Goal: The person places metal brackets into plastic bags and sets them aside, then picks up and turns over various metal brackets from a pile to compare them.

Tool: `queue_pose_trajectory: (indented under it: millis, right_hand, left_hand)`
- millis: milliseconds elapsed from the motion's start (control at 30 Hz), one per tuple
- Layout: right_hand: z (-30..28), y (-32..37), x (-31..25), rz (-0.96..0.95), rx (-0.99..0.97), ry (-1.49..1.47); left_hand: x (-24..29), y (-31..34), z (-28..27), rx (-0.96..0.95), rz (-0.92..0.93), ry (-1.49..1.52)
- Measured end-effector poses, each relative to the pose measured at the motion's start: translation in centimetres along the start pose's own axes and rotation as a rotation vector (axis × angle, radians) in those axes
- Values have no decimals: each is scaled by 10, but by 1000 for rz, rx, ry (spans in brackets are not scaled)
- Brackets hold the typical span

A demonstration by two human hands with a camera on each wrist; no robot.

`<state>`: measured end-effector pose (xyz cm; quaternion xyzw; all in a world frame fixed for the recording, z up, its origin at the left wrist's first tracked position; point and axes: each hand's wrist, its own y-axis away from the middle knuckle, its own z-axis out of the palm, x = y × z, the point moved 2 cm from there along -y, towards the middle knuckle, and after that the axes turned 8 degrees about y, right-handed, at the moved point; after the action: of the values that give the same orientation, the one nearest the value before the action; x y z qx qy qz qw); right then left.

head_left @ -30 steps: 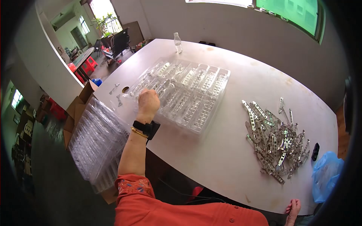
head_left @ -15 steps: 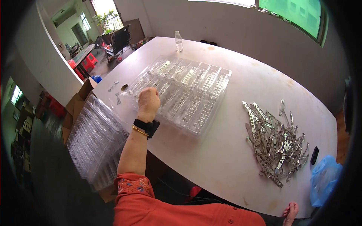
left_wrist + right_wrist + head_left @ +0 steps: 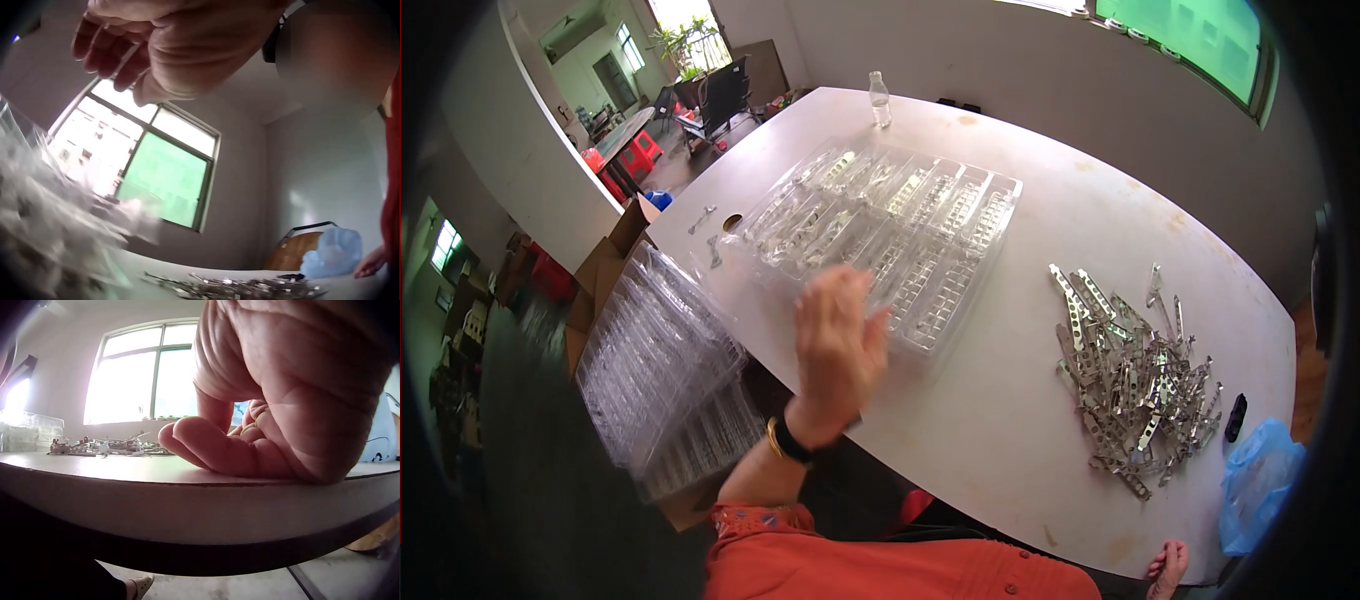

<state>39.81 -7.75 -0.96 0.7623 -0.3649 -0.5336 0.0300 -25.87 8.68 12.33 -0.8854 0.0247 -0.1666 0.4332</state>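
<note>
My left hand point(image 3: 836, 345) is raised near the front edge of a clear plastic tray point(image 3: 1012, 200), fingers fairly straight and nothing in them. Metal strips with holes point(image 3: 948, 290) fill rows of long compartments in that tray. In the left wrist view the same hand point(image 3: 181, 56) hangs above the blurred tray edge, fingers loosely spread. At the table's near right edge my right hand point(image 3: 1168, 570) rests with loosely bent fingers and holds nothing. The right wrist view shows this hand point(image 3: 281, 406) lying on the tabletop rim. A loose pile of metal strips point(image 3: 1140, 390) lies on the table's right side.
Clear empty trays point(image 3: 655, 370) are stacked in a cardboard box point(image 3: 615, 240) left of the table. Two loose metal pieces point(image 3: 714, 250) lie beside the full tray. A glass bottle point(image 3: 880, 105) stands at the back. A blue plastic bag point(image 3: 1260, 490) and a black object point(image 3: 1236, 418) are at right.
My left hand has drawn back from the tray's left part toward me and slightly right, and its fingers have unfolded. The right hand stays at the table edge.
</note>
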Motion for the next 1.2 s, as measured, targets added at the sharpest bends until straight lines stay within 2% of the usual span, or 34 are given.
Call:
queue_pose_trajectory:
  millis: [100,167,200,267,367,433,500,667,867,1133,1200]
  right_hand:
    - [-2,-1,2,13,6,3]
    - [-6,-3,4,18,10,11]
    - [-7,-4,5,15,0,13]
    - [-10,-5,8,16,-12,21]
    - [-9,-7,7,13,-3,62]
    - [-8,-3,1,62,-9,30]
    - [-11,-6,2,68,-12,55]
    - [-35,-26,31,123,-43,35]
    - [-52,-46,52,63,-56,95]
    - [-55,-52,63,-111,68,-13]
    - [-55,-54,64,-108,49,-32]
  left_hand:
    - [40,51,1,-54,171,327]
    - [64,79,7,-144,194,446]
    - [69,93,12,-148,187,446]
    - [67,122,32,-339,118,512]
    - [52,143,57,-444,17,418]
    - [53,147,65,-426,5,450]
    - [52,148,68,-503,5,438]
    - [53,149,71,-461,-22,437]
    - [51,154,70,-484,-44,445]
    - [51,154,72,-463,-35,467]
    - [50,153,72,-467,-32,451]
